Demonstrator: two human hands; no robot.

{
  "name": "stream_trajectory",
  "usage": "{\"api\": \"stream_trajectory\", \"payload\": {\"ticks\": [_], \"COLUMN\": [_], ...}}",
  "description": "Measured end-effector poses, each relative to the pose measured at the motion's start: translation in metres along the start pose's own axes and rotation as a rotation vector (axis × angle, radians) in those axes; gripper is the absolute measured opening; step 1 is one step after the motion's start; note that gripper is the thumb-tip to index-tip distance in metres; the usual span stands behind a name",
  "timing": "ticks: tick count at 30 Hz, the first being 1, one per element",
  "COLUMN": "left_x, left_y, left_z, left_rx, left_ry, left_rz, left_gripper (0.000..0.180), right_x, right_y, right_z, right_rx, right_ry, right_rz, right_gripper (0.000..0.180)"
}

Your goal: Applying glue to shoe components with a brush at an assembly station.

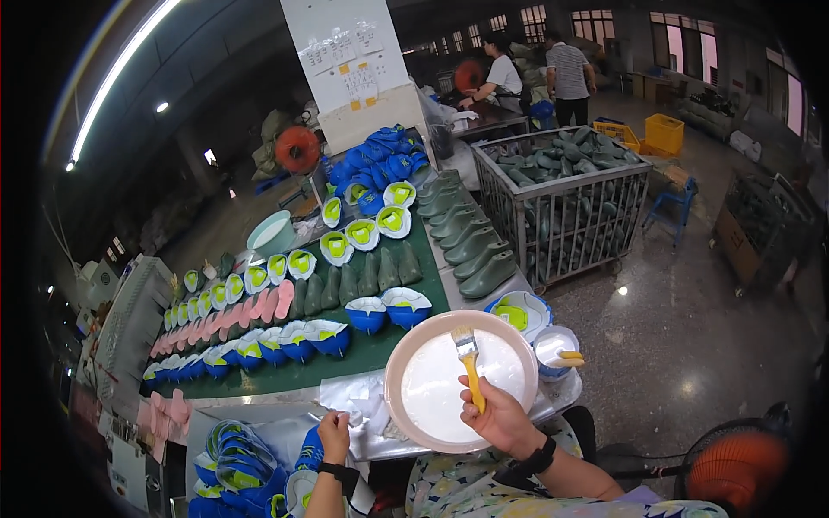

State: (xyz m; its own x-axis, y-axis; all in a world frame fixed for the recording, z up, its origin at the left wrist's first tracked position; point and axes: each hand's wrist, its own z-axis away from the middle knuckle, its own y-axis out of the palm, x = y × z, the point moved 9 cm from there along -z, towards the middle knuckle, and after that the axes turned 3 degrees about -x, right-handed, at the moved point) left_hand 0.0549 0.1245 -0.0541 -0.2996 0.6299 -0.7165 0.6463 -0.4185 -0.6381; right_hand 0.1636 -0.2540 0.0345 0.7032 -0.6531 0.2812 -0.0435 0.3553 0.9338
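Now, watching from afar, I read one relation first: the brush (471, 369) lies over the basin (395, 380), its long axis running away from my right hand (503, 421), bristles at the far end and leaning slightly left. That hand is the nearer one — thumb and fingers closed on the yellow handle — while the left hand (333, 436) sits outside the basin's left side, well apart from the brush, fingers curled inward near a blue shoe upper (309, 451); I cannot tell whether they pinch anything. Nor can I tell whether the bristles touch the white liquid (427, 380) below. The basin is round, pale pink, plastic-looking; the liquid looks flat and milky. The bristles are pale and blunt-cut. Across the green tabletop (269, 380) stand smooth, dark green shoe lasts (370, 274) — rounded, tapering shapes — and blue uppers (367, 319).
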Motion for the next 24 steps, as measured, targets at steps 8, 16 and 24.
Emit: {"api": "stream_trajectory", "payload": {"ticks": [8, 16, 24], "left_x": [-0.019, 0.005, 0.005], "left_y": [0.008, 0.028, 0.017], "left_z": [0.002, 0.0, -0.001], "left_rx": [0.055, 0.075, 0.017], "left_ry": [-0.267, -0.392, -0.387], "left_rz": [0.26, 0.866, 0.684], "left_gripper": [0.036, 0.025, 0.024], "right_x": [0.005, 0.003, 0.003], "right_y": [-0.002, -0.002, -0.004], "right_z": [0.001, 0.005, 0.007], "right_rx": [-0.017, -0.006, 0.011], "right_ry": [-0.013, -0.033, -0.024], "right_rz": [0.035, 0.033, -0.011], "right_gripper": [0.04, 0.039, 0.037]}}
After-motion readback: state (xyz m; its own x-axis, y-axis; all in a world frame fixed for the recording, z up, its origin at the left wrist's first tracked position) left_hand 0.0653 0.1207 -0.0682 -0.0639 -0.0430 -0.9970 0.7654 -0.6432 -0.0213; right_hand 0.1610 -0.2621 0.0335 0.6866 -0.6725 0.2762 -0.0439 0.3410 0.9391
